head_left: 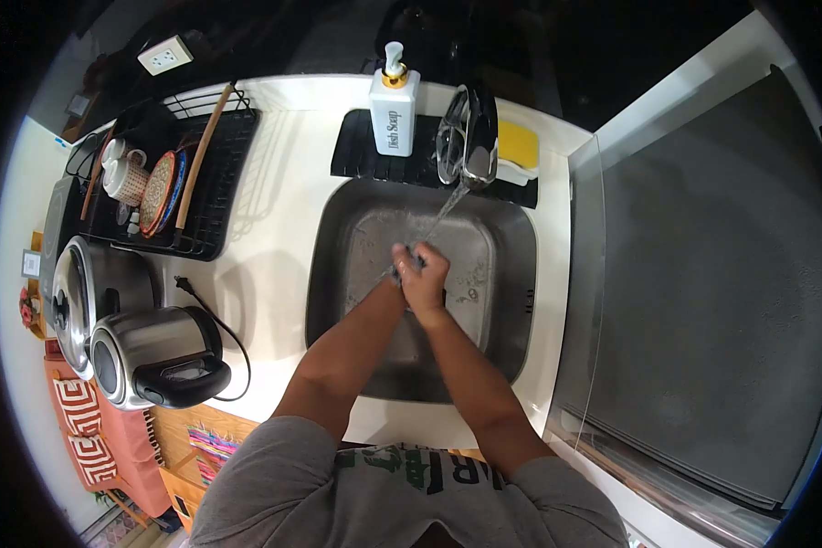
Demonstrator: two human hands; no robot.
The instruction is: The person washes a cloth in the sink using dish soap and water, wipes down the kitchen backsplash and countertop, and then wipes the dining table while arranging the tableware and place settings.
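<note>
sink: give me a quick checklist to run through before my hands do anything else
1. Water running: ok, a stream falls from the faucet to the hands.
2. Hands over the sink: ok, both are inside its rim.
3. Hands apart: not ok, they are pressed together.
4. Hands free of suds: cannot tell, too small and partly hidden.
5. Soap bottle upright: ok, it stands behind the sink.
6. Kettle unplugged: ok, its plug lies loose on the counter.
</note>
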